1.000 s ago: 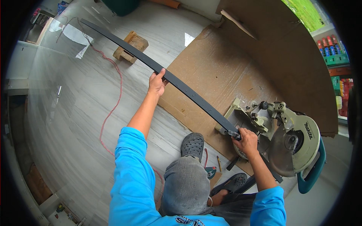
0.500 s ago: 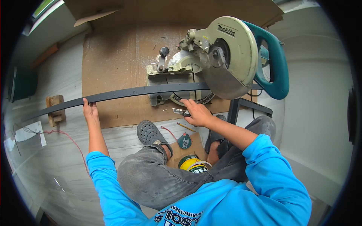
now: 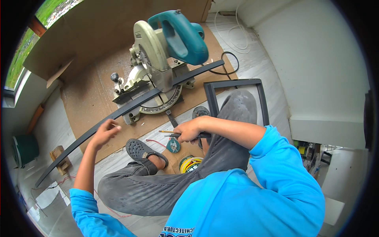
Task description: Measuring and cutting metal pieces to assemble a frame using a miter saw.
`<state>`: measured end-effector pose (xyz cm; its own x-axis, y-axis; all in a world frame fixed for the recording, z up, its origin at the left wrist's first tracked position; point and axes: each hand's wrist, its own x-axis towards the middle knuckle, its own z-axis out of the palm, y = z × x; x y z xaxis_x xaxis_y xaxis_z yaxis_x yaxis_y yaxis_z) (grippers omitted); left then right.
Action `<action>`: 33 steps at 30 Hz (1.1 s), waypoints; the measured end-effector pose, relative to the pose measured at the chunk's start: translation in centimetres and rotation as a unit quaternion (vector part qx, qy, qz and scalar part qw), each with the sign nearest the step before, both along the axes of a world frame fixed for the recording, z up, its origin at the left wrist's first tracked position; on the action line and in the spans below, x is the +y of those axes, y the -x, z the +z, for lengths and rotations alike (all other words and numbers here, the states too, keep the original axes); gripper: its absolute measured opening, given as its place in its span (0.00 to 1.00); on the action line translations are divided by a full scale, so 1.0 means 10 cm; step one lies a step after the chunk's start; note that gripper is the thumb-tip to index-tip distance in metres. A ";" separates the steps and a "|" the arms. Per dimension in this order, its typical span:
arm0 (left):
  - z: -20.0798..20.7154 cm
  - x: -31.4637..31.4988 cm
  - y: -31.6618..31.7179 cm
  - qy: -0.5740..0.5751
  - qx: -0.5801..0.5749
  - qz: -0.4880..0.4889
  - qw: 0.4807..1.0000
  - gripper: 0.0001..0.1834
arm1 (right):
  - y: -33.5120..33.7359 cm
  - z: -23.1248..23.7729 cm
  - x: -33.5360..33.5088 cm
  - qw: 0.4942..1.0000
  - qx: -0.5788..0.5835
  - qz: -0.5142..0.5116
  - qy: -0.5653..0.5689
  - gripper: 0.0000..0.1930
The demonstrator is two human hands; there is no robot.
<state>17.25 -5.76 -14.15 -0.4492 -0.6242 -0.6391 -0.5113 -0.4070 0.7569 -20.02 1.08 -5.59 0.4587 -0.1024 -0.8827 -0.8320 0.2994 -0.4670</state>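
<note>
A long dark grey metal bar [image 3: 118,112] lies across the base of the mitre saw [image 3: 152,51], beneath its blade guard. My left hand [image 3: 106,134] hovers beside the bar's near edge, fingers loosely bent and apart, holding nothing. Above my lap, my right hand [image 3: 191,129] is closed around a yellow pencil [image 3: 167,131] pointing left. A slim dark tool [image 3: 204,135] also shows at that hand, mostly covered by the fingers. Below it on the floor sits a green tape measure [image 3: 173,145], close to my shoe.
A wood block [image 3: 59,158] props the bar's left end. By my right knee stands a dark metal frame [image 3: 233,83]. Cardboard [image 3: 89,94] lies under the saw. A yellow and green can [image 3: 190,164] is between my legs. A black cable loops behind the frame.
My right hand has come back from the saw and now holds the pencil that lay on the floor. My left hand has let go of the bar. The view has turned.
</note>
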 end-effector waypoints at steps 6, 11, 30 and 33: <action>-0.69 0.81 1.78 0.079 -0.246 -0.635 0.728 0.41 | 0.58 1.29 0.55 0.987 -0.115 -0.024 0.110 0.15; -1.63 1.59 2.38 0.020 -0.320 -0.377 0.869 0.52 | 1.27 1.82 1.23 0.897 -0.180 -0.390 0.103 0.22; -0.70 0.85 3.01 -0.390 0.157 0.050 0.906 0.27 | 2.19 -1.43 -0.05 0.920 -0.191 -0.295 0.176 0.12; -0.51 0.52 3.16 -0.357 0.199 0.062 0.911 0.24 | 1.76 -1.64 -0.03 0.915 -0.237 -0.210 0.250 0.12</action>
